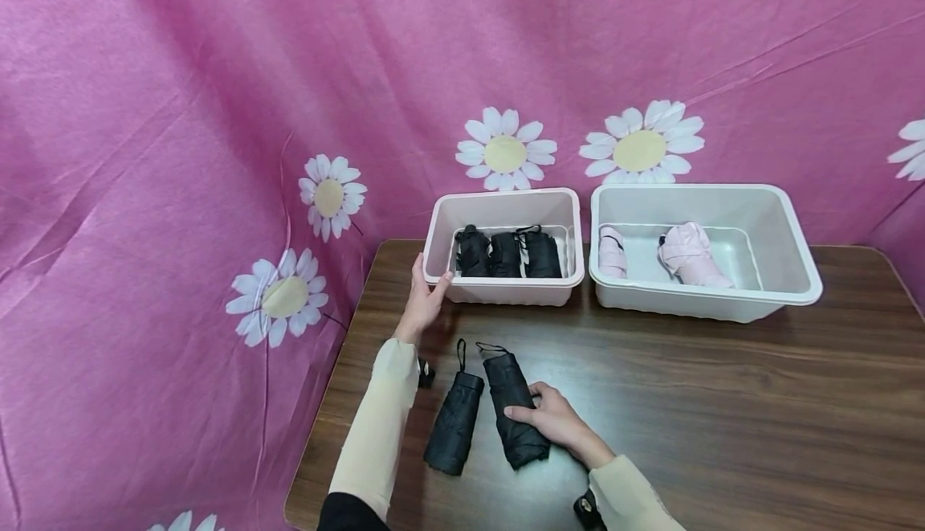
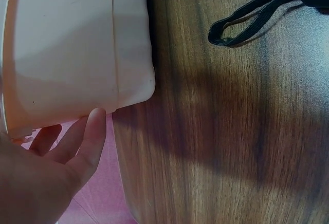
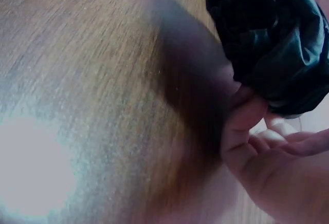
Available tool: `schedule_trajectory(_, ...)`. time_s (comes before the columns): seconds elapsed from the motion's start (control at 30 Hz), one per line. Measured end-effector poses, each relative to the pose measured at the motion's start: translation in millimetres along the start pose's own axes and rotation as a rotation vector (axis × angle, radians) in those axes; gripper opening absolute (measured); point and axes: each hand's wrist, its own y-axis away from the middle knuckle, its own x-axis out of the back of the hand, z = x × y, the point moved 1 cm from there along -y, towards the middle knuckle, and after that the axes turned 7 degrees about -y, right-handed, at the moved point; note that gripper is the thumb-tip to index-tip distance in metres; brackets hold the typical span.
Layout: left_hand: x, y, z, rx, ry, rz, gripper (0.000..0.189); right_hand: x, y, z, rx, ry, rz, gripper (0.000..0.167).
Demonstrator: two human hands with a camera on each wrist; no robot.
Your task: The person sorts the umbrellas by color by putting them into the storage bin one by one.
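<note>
My left hand (image 1: pixel 422 304) grips the front left corner of the smaller pale plastic bin (image 1: pixel 513 293), thumb at the front rim and fingers along the left side. The left wrist view shows the fingers against the bin's wall (image 2: pixel 67 44). Three black folded umbrellas (image 1: pixel 506 255) lie side by side inside it. My right hand (image 1: pixel 555 417) holds another black folded umbrella (image 1: pixel 509 382) around its lower half, thumb on top. In the right wrist view, fingers curl under the black fabric (image 3: pixel 272 39). One more black umbrella (image 1: pixel 455 425) lies just left of it, its strap pointing toward the bins.
A larger pale bin (image 1: pixel 694 296) stands right beside the smaller one, with two light pink folded umbrellas (image 1: pixel 690 254) in it. Both bins sit at the back of the brown wooden table (image 1: pixel 723 386), against a pink flowered cloth (image 1: pixel 405 73).
</note>
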Motion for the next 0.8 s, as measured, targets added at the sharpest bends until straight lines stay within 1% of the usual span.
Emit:
schedule_trajectory(0.1,-0.4,-1.0,-1.6,-0.006,0.006,-0.001,0.078,3.2,0.0,-0.1,0.022,-0.098,-0.066,0.06)
schedule_trajectory(0.2,-0.7,-1.9,-2.4,-0.011,0.01,-0.002,0.078,6.9,1.1,-3.5,0.054,-0.163,-0.1,0.06)
schedule_trajectory(0.53,0.4,-0.8,-0.8,-0.015,0.02,-0.006,0.078,18.2,8.3,-22.8,0.114,-0.21,-0.087,0.06)
schedule_trajectory(0.63,0.7,-0.9,-1.1,-0.019,0.021,-0.009,0.078,21.4,10.0,-27.0,0.143,-0.223,-0.087,0.058)
schedule_trajectory(0.8,0.2,-1.2,-0.5,-0.018,0.02,-0.003,0.077,26.4,14.2,-33.6,0.212,-0.269,-0.114,0.057)
